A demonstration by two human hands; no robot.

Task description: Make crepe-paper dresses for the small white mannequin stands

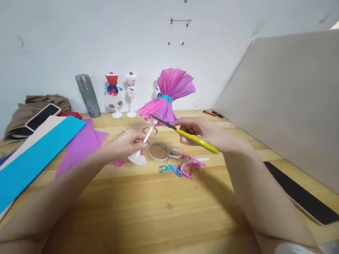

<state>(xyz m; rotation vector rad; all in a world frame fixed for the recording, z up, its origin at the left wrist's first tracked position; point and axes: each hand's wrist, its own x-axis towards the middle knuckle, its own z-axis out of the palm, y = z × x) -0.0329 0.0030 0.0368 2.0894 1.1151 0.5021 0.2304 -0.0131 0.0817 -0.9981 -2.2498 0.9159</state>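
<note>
My left hand (131,142) is closed round the white stem of a small mannequin stand (137,158), which is tilted with its round base toward me. On its upper part sits a pink and purple paper dress (172,93), tied at the waist with a blue strip (164,97). My right hand (200,131) holds scissors with yellow handles (199,141). Their blades reach left to the dress's lower edge, by the top of the stem. Whether the blades touch the paper I cannot tell. The mannequin's body is hidden under the paper.
Paper scraps (183,167) and tape rolls (159,151) lie beyond my hands. Two dressed mannequins (112,90) and a flask (88,96) stand by the wall. Coloured sheets (26,170) and a phone (43,117) are left; a black slab (301,194) lies right, beside a grey partition.
</note>
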